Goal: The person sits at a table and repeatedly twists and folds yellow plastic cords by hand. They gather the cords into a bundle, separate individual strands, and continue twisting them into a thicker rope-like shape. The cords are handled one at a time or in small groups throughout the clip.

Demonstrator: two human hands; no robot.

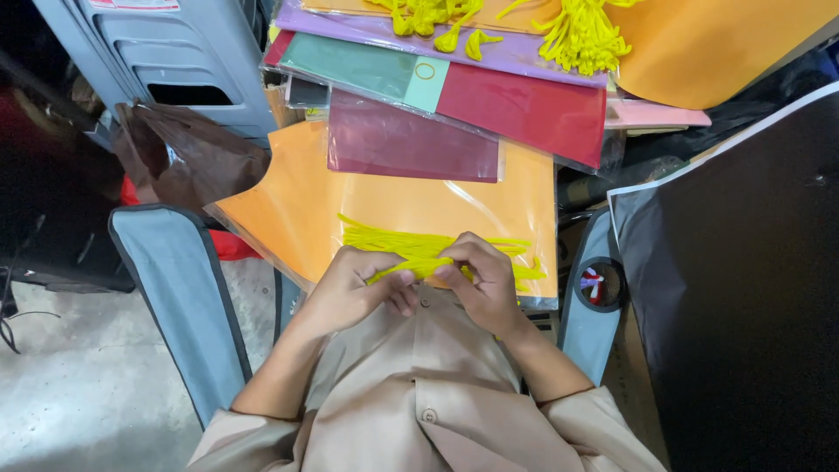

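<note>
Now the left hand [354, 288] and right hand [481, 280] are both pinching one yellow pipe cleaner [411, 271] between them, near the body, over the orange paper sheet [297, 210].

Cramped home craft corner, prob. storage area.
We see stacked coloured paper sheets [454, 96] in plastic, yellow pipe cleaners [577, 35], grey plastic chair [166, 52], folding chair armrest [175, 288], concrete floor [79, 385].
</note>
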